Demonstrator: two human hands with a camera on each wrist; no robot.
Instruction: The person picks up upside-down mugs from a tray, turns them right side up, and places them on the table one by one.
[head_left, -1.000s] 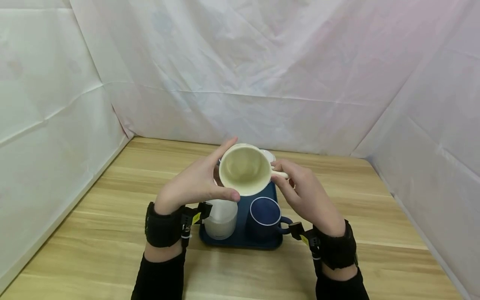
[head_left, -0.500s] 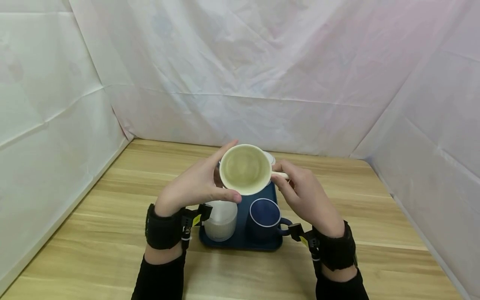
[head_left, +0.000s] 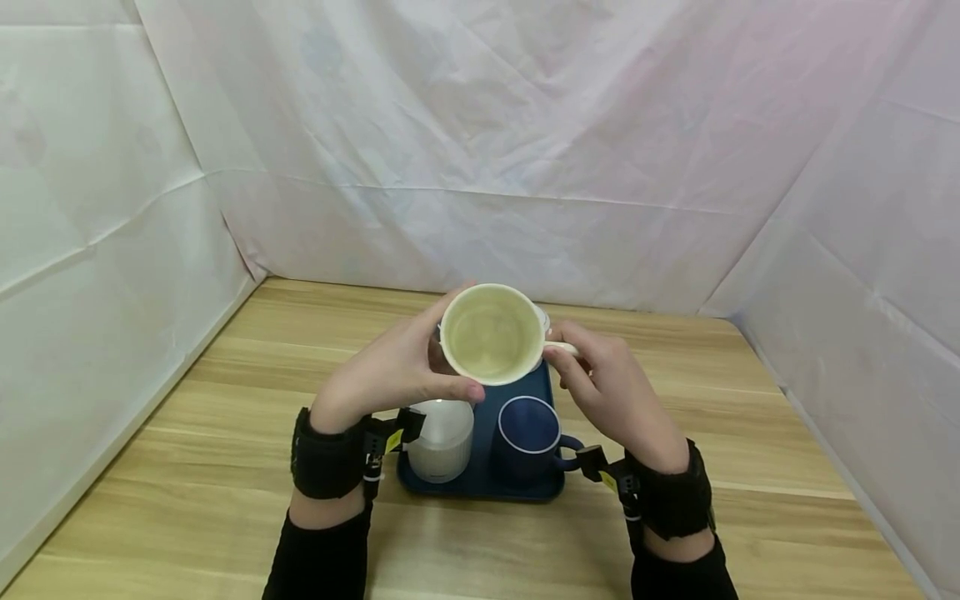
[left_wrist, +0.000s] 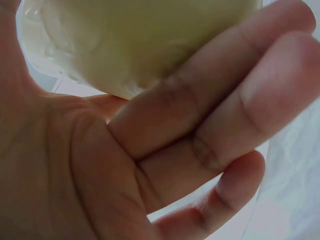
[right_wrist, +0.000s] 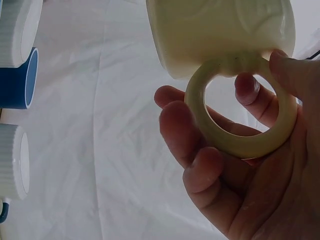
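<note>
Cream mug (head_left: 491, 333), glossy and pale yellow-white, is held in the air above the far end of a dark blue tray (head_left: 480, 483), its round mouth turned toward the head camera so the bare inside shows. Its ring handle (right_wrist: 242, 107) projects at 3 o'clock from the body. Left hand (head_left: 390, 371) cups the body from 9 o'clock: the thumb lies along the lower rim at about 7 o'clock, the fingers (left_wrist: 215, 100) curl behind and under the wall, touching it. Right hand (head_left: 611, 387) grips the handle: the right-wrist view shows fingers curled round the outside of the ring, one fingertip (right_wrist: 247, 87) passed through its opening, the thumb on the far side. Both hands are closed on the mug. On the tray, at 6 o'clock below the mug, stand a dark blue mug (head_left: 528, 433) with a white rim and, to its left, a white ribbed cup (head_left: 442, 437). The tray rests on a wooden table (head_left: 750, 467)
</note>
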